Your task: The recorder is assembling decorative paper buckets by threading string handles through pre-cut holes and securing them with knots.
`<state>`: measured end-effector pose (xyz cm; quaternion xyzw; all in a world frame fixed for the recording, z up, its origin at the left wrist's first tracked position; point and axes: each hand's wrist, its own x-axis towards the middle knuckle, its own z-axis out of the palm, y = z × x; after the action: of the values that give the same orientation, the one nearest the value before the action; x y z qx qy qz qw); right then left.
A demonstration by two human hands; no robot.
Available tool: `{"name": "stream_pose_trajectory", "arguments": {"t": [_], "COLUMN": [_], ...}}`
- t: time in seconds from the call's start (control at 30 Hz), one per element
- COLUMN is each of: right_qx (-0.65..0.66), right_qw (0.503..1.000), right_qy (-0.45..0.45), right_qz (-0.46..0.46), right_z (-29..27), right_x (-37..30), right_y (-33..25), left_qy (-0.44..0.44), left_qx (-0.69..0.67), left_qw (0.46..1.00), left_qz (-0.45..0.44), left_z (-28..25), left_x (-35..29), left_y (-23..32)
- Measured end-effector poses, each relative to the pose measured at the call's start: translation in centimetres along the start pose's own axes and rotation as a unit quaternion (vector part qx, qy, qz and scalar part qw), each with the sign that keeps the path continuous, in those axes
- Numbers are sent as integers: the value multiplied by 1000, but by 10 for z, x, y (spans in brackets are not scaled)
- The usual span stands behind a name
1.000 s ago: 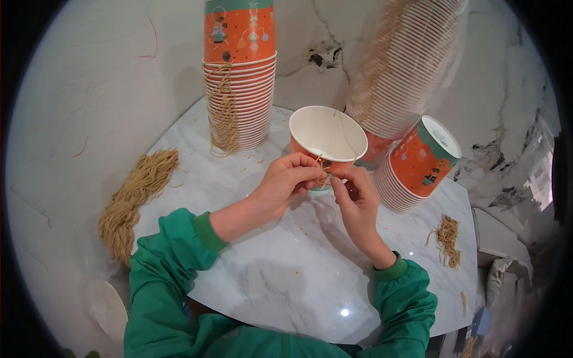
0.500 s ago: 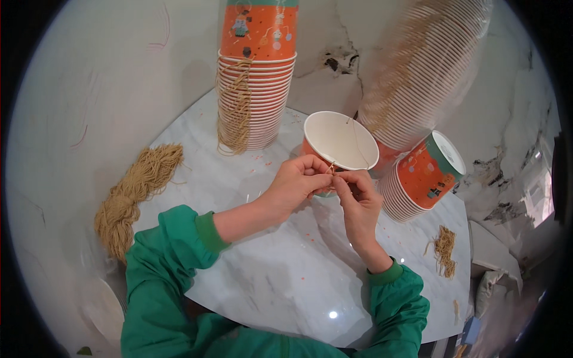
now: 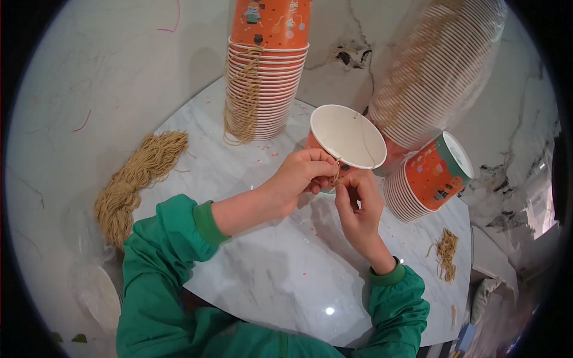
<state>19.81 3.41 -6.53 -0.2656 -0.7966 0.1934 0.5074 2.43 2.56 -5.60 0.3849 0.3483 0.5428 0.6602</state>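
Observation:
A single paper bucket [image 3: 334, 126], orange outside and white inside, stands tilted toward me past my hands. One thin string [image 3: 372, 152] hangs across its inside from the far rim. At its near rim my left hand [image 3: 309, 174] is closed, thumb and forefinger pinching a tan string end [image 3: 336, 171] that comes from the wall there. My right hand [image 3: 361, 206] is curled just beside it, fingertips closed on the same short string. Any knot between the fingers is too small to make out.
A tall stack of orange buckets [image 3: 268, 89] with strings draped over it stands at the back. A bagged stack [image 3: 439, 71] leans at the back right, near a shorter upturned stack [image 3: 424, 185]. String bundles lie at left [image 3: 140, 179] and right [image 3: 446, 255] on the marble-patterned table [image 3: 268, 280].
My fingertips have drawn slightly apart, the right hand moving a little down from the left, so more of the string shows between them. The whole view has shifted slightly.

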Motion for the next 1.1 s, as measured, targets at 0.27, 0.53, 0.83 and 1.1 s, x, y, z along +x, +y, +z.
{"name": "stream_pose_trajectory", "arguments": {"t": [0.27,0.53,0.83,1.1], "right_qx": [-107,-51,-220,-67], "right_qw": [983,996,963,996], "right_qy": [-45,-21,27,33], "right_qz": [-142,-66,-151,-57], "right_z": [3,-13,-7,-1], "right_x": [-3,10,26,33], "right_y": [5,-3,-4,5], "left_qy": [-10,13,29,88], "left_qx": [53,99,289,456], "left_qw": [999,993,938,764], "left_qz": [5,58,190,447], "left_z": [-3,0,4,3], "left_x": [2,0,-6,-7], "left_y": [-4,0,-1,-2]}}
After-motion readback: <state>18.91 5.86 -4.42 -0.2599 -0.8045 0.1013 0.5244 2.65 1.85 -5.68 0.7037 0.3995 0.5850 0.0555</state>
